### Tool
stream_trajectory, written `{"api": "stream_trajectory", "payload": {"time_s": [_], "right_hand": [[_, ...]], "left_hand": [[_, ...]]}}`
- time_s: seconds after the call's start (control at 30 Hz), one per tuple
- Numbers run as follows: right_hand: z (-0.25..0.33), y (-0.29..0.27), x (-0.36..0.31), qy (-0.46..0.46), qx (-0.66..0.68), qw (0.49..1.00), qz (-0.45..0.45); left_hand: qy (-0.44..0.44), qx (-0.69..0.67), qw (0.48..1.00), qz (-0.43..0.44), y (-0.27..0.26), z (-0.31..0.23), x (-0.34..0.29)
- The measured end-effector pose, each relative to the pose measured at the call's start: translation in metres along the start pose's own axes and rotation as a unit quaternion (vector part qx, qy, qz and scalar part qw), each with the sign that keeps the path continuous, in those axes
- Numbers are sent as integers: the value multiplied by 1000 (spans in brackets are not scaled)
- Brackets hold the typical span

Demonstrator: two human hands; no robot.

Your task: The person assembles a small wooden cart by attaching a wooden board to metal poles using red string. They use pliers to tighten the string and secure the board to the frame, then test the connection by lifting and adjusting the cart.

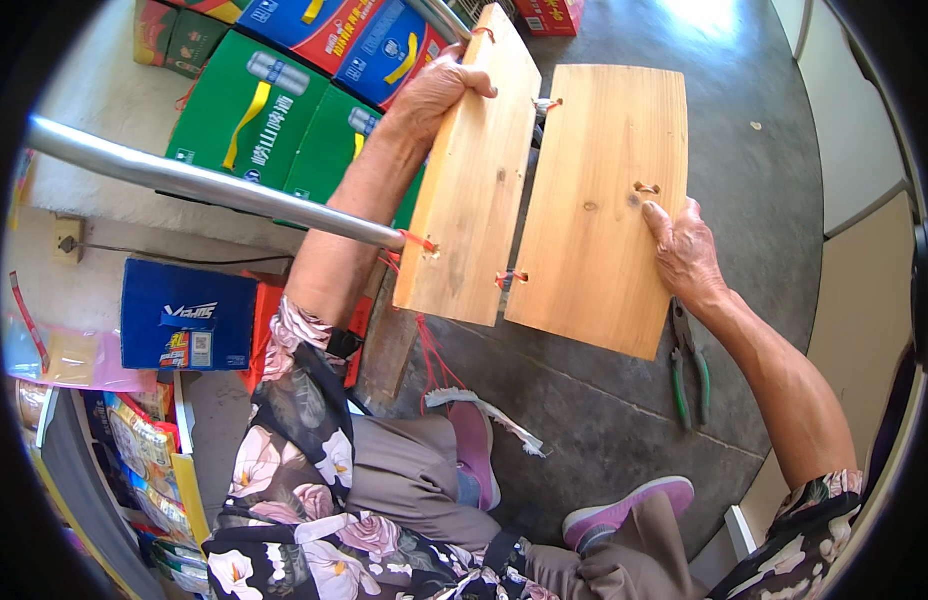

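Two pale wooden boards lie side by side in front of me, the left board and the wider right board. Ties through drilled holes link them across a narrow gap. With its thumb on the face, my left hand grips the left board's far outer edge. My right hand holds the outer edge of the right board, its thumb on top and its fingers partly hidden. Red string binds the left board to a metal tube. Another tied hole shows near my right thumb.
Green-handled pliers lie on the grey floor below my right hand. Red strings and a whitish strip hang or lie near my shoes. Green cartons, a blue box and packaged goods stand left.
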State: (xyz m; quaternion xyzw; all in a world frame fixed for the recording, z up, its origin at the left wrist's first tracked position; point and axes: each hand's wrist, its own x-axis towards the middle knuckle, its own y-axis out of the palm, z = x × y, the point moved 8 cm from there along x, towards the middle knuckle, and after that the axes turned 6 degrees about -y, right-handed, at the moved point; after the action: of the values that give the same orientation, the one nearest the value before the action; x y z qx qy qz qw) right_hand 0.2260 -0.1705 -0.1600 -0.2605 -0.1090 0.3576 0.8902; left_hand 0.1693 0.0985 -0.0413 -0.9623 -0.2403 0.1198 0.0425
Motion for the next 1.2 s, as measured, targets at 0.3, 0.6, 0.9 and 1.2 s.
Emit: {"api": "stream_trajectory", "payload": {"time_s": [0.3, 0.6, 0.9, 1.2], "right_hand": [[2, 5, 0, 26, -88, 993, 73], [11, 11, -3, -90, -274, 955, 65], [9, 11, -7, -53, -178, 981, 59], [4, -1, 19, -19, -170, 980, 100]], "left_hand": [[-39, 76, 996, -13, -19, 7, 12], [-87, 130, 987, -26, -23, 6, 15], [-54, 125, 990, 18, -40, 10, 28], [-69, 117, 988, -78, -19, 8, 10]]}}
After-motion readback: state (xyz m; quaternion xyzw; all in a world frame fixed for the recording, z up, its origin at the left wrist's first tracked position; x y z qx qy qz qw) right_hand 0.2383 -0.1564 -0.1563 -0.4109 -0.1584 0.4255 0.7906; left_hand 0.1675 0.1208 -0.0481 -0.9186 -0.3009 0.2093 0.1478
